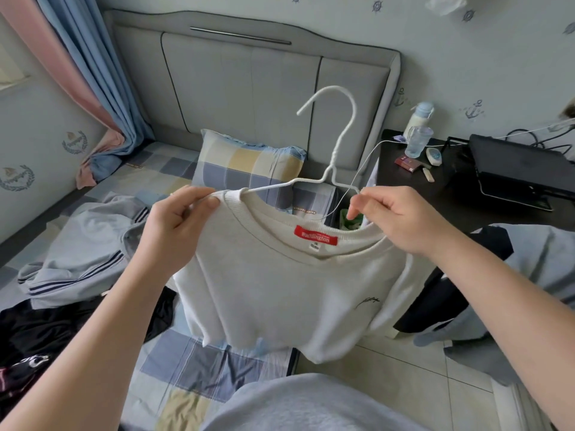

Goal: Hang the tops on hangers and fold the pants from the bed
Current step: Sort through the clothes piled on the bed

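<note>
I hold a cream top (280, 293) with a red neck label up in front of me, above the bed's edge. A white wire hanger (337, 141) sticks out of its neck, hook upward. My left hand (177, 222) pinches the top's left shoulder at the collar. My right hand (392, 219) pinches the hanger's right arm where it meets the collar. On the bed to the left lie grey pants with dark side stripes (84, 253) and a black garment (40, 331), both crumpled.
The bed (199, 365) has a checked sheet, a checked pillow (249, 166) and a grey padded headboard. A dark bedside table (413, 188) at right carries bottles, small items and a laptop stand. Grey clothes hang at the far right. Tiled floor shows lower right.
</note>
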